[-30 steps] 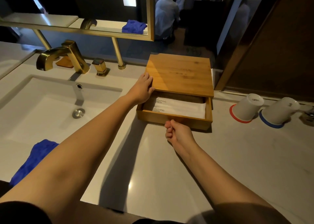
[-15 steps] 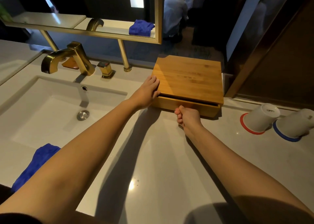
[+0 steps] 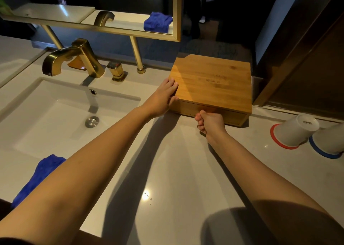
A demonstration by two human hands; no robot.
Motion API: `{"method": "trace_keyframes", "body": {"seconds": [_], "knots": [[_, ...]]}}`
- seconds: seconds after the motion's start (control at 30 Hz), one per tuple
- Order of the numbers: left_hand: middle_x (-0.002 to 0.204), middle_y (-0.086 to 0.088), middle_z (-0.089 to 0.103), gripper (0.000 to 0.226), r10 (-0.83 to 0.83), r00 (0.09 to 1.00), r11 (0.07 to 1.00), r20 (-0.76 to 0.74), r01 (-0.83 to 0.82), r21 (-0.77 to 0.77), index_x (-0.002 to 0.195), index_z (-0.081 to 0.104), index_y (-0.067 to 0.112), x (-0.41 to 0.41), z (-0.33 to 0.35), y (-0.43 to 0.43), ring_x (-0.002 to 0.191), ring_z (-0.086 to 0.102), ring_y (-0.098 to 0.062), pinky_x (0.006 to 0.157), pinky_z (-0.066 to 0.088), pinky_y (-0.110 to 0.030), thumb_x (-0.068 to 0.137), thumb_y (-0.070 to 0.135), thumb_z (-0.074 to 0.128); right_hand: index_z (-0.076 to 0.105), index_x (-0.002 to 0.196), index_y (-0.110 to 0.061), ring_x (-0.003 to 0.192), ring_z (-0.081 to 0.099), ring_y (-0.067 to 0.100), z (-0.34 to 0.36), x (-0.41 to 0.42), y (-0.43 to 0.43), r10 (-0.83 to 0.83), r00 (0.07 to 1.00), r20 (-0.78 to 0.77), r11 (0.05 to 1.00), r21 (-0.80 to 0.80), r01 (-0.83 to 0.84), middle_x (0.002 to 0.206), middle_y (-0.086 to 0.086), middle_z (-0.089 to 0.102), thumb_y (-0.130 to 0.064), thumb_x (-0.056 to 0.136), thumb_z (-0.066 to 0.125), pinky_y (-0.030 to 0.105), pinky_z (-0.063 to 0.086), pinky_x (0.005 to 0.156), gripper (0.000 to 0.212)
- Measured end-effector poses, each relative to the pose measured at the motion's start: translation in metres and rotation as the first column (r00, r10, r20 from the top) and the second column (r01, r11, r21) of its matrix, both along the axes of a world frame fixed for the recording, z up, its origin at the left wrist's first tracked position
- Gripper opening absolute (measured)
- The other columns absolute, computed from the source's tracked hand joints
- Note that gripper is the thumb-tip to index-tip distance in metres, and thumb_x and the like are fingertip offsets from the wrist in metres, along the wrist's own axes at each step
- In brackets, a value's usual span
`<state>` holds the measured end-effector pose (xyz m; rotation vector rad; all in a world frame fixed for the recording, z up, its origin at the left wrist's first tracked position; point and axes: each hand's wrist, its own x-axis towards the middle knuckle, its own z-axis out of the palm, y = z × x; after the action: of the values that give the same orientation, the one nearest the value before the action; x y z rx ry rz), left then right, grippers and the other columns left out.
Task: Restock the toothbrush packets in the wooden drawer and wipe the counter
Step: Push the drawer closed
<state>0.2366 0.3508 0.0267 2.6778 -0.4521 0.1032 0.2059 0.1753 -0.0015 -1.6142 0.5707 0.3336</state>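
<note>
The wooden box [image 3: 212, 83] stands at the back of the white counter [image 3: 176, 179], its drawer [image 3: 234, 117] pushed in flush, so the toothbrush packets are hidden inside. My left hand [image 3: 162, 99] clasps the box's near left corner, fingers on the top edge. My right hand [image 3: 210, 122] is curled into a fist against the middle of the drawer front; what its fingers pinch is hidden. A blue cloth [image 3: 37, 176] lies on the sink's near rim, partly under my left forearm.
A white sink [image 3: 55, 118] with a gold faucet [image 3: 74, 58] and gold knob [image 3: 117, 71] fills the left. Two upturned white cups, one on a red coaster [image 3: 296, 131] and one on a blue coaster [image 3: 329, 140], stand at the right. A gold-framed mirror [image 3: 176, 12] hangs behind.
The drawer, open a second ago with white packets showing, has been pushed fully in by my right hand. My left hand stayed on the box's left corner.
</note>
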Motion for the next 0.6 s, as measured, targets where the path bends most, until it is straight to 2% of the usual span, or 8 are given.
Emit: {"method": "trace_keyframes", "body": {"seconds": [0.23,0.3,0.43,0.53,0.6], "knots": [[0.145,-0.011,0.033,0.044,0.049,0.999,0.999,-0.016,-0.048,0.020,0.137,0.034,0.007,-0.007,0.004,-0.006,0.133,0.030,-0.023,0.109,0.027,-0.033,0.097,0.024,0.040,0.066,0.087,-0.006,0.057,0.045,0.013,0.010,-0.001,-0.003,0.056,0.998,0.013,0.995,-0.086,-0.055,0.068,0.002,0.058,-0.025,0.094,0.050,0.027,0.037,0.055,0.026],[0.138,-0.011,0.039,0.038,0.063,0.998,0.996,0.015,-0.064,0.057,0.131,0.040,0.008,-0.010,0.006,-0.009,0.127,0.035,-0.024,0.105,0.032,-0.033,0.096,0.022,0.041,0.064,0.085,-0.007,0.055,0.048,0.012,0.013,-0.001,-0.004,0.093,0.995,0.030,0.991,-0.099,-0.089,0.066,0.000,0.058,-0.024,0.094,0.049,0.025,0.040,0.053,0.025],[0.127,-0.012,0.048,0.028,0.052,0.999,0.998,0.015,-0.053,0.046,0.119,0.050,0.008,-0.030,0.012,-0.007,0.116,0.043,-0.023,0.097,0.037,-0.034,0.096,0.020,0.040,0.063,0.081,-0.008,0.061,0.055,0.017,0.010,-0.005,-0.005,0.155,0.981,0.119,0.958,-0.260,-0.120,0.066,0.002,0.059,-0.029,0.095,0.047,0.033,0.049,0.066,0.029],[0.132,-0.011,0.050,0.032,0.051,0.998,0.999,-0.043,-0.052,-0.009,0.124,0.054,0.010,-0.061,0.016,0.000,0.119,0.046,-0.023,0.098,0.037,-0.032,0.096,0.020,0.040,0.062,0.081,-0.007,0.060,0.055,0.015,0.007,-0.010,-0.006,0.180,0.970,0.166,0.946,-0.299,-0.124,0.065,0.003,0.057,-0.030,0.096,0.046,0.034,0.053,0.067,0.032],[0.138,-0.008,0.050,0.035,0.122,0.987,0.992,-0.100,-0.126,-0.031,0.129,0.051,0.013,-0.086,0.017,0.007,0.124,0.047,-0.022,0.100,0.036,-0.031,0.096,0.021,0.042,0.062,0.080,-0.008,0.061,0.056,0.017,0.007,-0.012,-0.003,0.182,0.969,0.169,0.941,-0.314,-0.122,0.064,0.002,0.058,-0.032,0.096,0.045,0.036,0.051,0.069,0.033]]}}
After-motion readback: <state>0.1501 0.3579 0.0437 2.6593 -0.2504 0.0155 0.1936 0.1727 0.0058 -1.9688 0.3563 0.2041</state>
